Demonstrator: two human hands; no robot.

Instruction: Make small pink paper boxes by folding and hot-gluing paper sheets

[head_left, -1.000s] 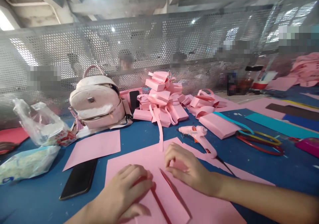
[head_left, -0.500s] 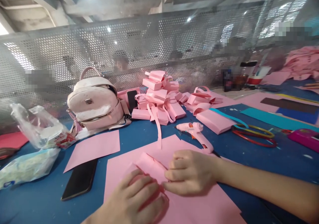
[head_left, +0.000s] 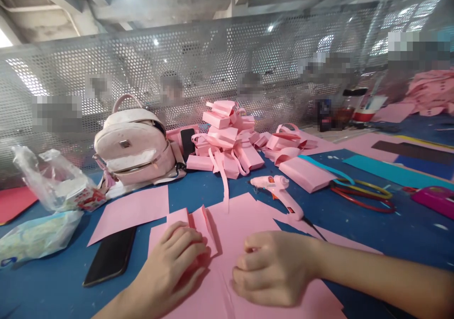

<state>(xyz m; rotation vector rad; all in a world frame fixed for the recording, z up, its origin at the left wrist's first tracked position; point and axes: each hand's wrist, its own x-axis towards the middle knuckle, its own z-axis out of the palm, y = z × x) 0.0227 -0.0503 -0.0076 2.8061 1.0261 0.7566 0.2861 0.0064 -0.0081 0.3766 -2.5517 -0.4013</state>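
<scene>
Fingers [head_left: 184,245] atop folded pink paper [head_left: 198,219]

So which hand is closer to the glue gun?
Right. The right hand lies just below the glue gun; the left hand is farther left, on folded pink paper.

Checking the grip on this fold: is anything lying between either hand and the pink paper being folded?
Nothing visible does. The left hand presses directly on the folded pink paper, and the right hand rests on the same sheet. The glue gun and phone lie off to the sides.
</scene>
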